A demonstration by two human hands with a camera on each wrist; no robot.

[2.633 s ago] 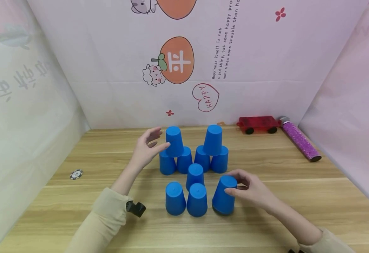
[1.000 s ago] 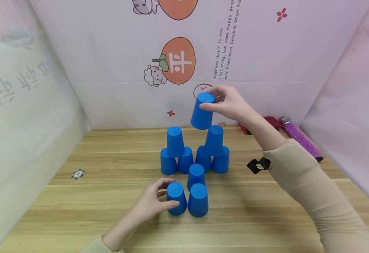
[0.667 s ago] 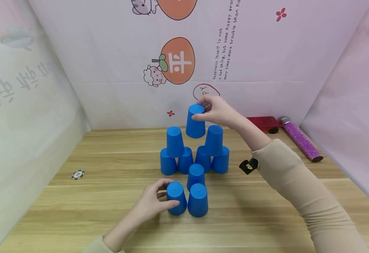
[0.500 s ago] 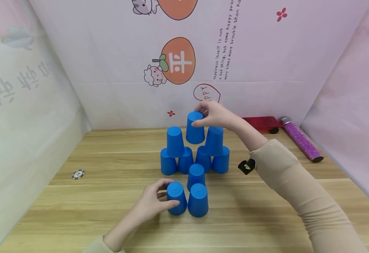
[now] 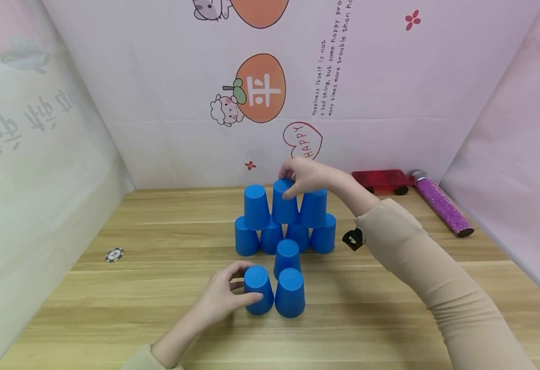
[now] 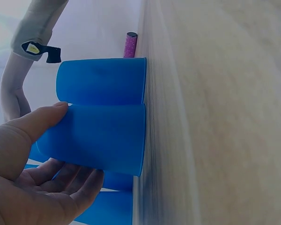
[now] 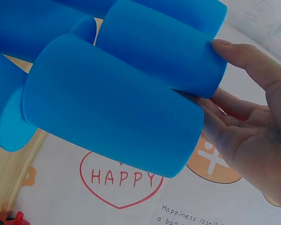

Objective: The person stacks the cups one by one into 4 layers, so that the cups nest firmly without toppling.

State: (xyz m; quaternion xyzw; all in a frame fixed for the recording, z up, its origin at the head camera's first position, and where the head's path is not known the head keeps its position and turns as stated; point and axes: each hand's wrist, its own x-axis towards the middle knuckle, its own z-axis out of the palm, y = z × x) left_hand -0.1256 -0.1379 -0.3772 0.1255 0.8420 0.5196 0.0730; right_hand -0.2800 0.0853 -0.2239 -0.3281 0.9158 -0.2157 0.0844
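Upside-down blue plastic cups stand on the wooden table. My right hand (image 5: pixel 304 177) pinches the middle upper cup (image 5: pixel 284 205) near its top, thumb (image 7: pixel 239 54) on one side and fingers on the other. That cup sits between the left upper cup (image 5: pixel 256 208) and the right upper cup (image 5: pixel 313 209), over a bottom row of several cups. Nearer the front, my left hand (image 5: pixel 223 293) curls round the front left cup (image 6: pixel 93 136), which rests on the table. Beside it stands the front right cup (image 5: pixel 290 294), with another cup (image 5: pixel 286 257) just behind.
A red toy cart (image 5: pixel 380 181) and a purple glittery microphone-like stick (image 5: pixel 441 204) lie at the back right. A poker chip (image 5: pixel 114 254) is on the left of the table (image 5: pixel 159 231). Printed white sheeting (image 5: pixel 182 144) walls the back and sides.
My right hand has carried a cup from the front right to above the back rows, then lowered it between the two upper cups. My left hand has come from the back left to the front left cup.
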